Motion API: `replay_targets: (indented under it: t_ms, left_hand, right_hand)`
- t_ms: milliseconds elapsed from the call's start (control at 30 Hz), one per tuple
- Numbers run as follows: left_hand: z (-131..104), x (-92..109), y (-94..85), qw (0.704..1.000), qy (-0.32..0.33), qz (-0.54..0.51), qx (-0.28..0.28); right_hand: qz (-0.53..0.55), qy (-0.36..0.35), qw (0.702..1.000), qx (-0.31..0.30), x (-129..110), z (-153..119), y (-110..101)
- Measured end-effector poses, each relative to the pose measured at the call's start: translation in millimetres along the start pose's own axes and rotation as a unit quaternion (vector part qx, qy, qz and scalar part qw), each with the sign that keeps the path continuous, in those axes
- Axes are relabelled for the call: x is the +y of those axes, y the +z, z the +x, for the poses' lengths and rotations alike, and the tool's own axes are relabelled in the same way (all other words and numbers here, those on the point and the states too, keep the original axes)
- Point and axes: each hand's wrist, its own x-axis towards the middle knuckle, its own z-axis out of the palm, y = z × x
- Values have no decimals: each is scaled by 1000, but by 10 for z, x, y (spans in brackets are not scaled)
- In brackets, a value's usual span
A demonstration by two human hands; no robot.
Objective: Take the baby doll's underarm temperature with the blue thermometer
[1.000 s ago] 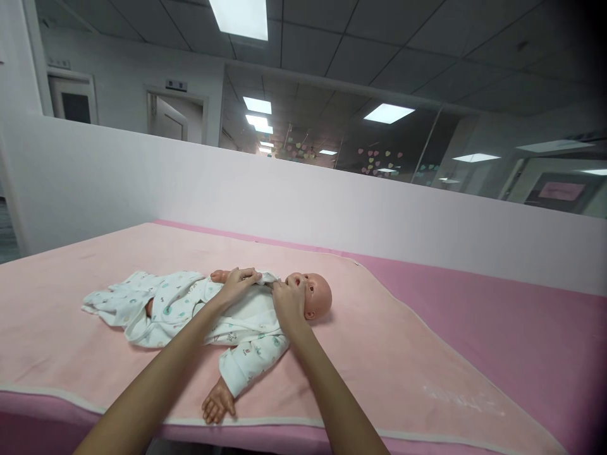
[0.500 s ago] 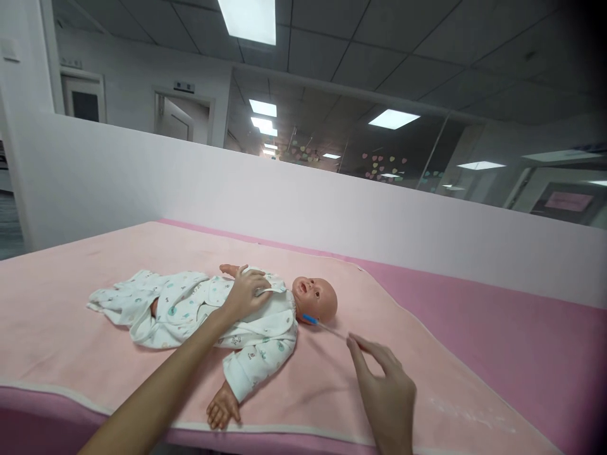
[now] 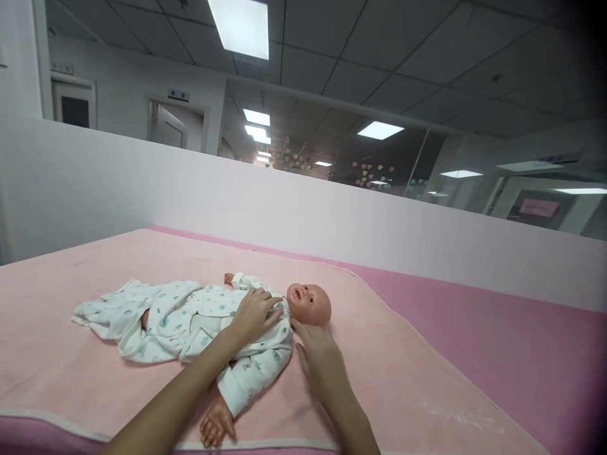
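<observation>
A baby doll (image 3: 310,304) lies on its back, its head to the right, dressed in a white printed outfit (image 3: 258,376). My left hand (image 3: 256,315) rests on the doll's chest near the collar, with its fingers spread over the cloth. Beside the doll's neck is my right hand (image 3: 322,360), its fingertips touching the neck and the side of the head. The right thumb stands apart from the fingers, and nothing shows between them. The thin stick with a blue end is out of sight.
A pale pink mat (image 3: 389,379) covers the padded pink surface (image 3: 455,322) under the doll. Behind it runs a low white wall (image 3: 284,208), with glass panels and a doorway (image 3: 173,124) beyond.
My right hand has moved left from beside the doll's head to its neck, and the blue-ended stick it pinched no longer shows. My left hand stays on the chest, fingers nearer the collar.
</observation>
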Motion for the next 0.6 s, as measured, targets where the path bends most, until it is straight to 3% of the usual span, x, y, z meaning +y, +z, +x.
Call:
replay_targets:
  t_ms: [133, 300, 500, 600]
  left_hand:
    - [24, -11, 49, 998, -51, -42, -5]
    - [28, -115, 120, 984, -120, -128, 20]
    - [27, -169, 128, 965, -140, -221, 23]
    - [27, -166, 111, 937, -166, -306, 36]
  right_hand:
    - [34, -92, 995, -32, -75, 407, 185]
    - [73, -122, 989, -38, 5, 682, 303]
    - [-31, -76, 991, 108, -109, 668, 553]
    - [-45, -62, 987, 138, -150, 575, 661]
